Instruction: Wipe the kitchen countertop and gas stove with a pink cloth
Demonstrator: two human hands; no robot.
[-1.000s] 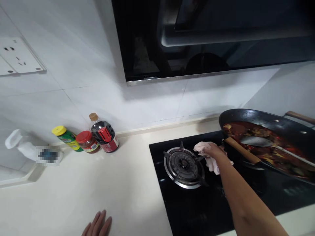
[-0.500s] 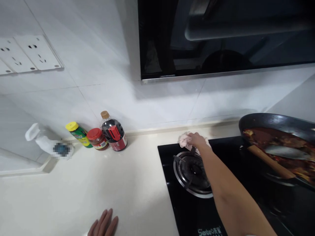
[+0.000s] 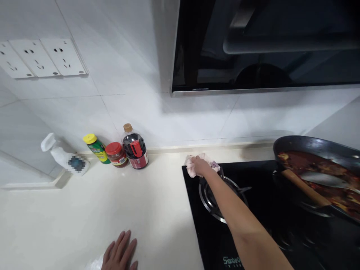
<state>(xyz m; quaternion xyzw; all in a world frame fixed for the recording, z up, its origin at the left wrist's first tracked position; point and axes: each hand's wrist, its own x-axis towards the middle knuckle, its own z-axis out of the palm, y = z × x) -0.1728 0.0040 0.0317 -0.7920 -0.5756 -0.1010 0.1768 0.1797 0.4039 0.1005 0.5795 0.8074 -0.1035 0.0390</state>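
My right hand [image 3: 200,167] is closed on a crumpled pale pink cloth [image 3: 191,168], pressing it on the back left corner of the black gas stove [image 3: 202,236]. Just in front of the cloth is the left burner [image 3: 206,198], partly covered by my right forearm. My left hand [image 3: 119,252] rests on the white countertop [image 3: 157,217] at the bottom of the view, fingers spread and holding nothing.
A wok [image 3: 315,144] of reddish food stands at the right, with a wooden-handled spatula [image 3: 305,187] in it. Along the wall stand a dark sauce bottle [image 3: 135,150], a red-lidded jar [image 3: 116,154], a green bottle [image 3: 97,149] and a white spray bottle [image 3: 64,157]. The range hood [image 3: 253,67] hangs above.
My right hand has slid the cloth leftward along the stove's back edge to its corner. The camera view has shifted a little left. My left hand still lies on the counter.
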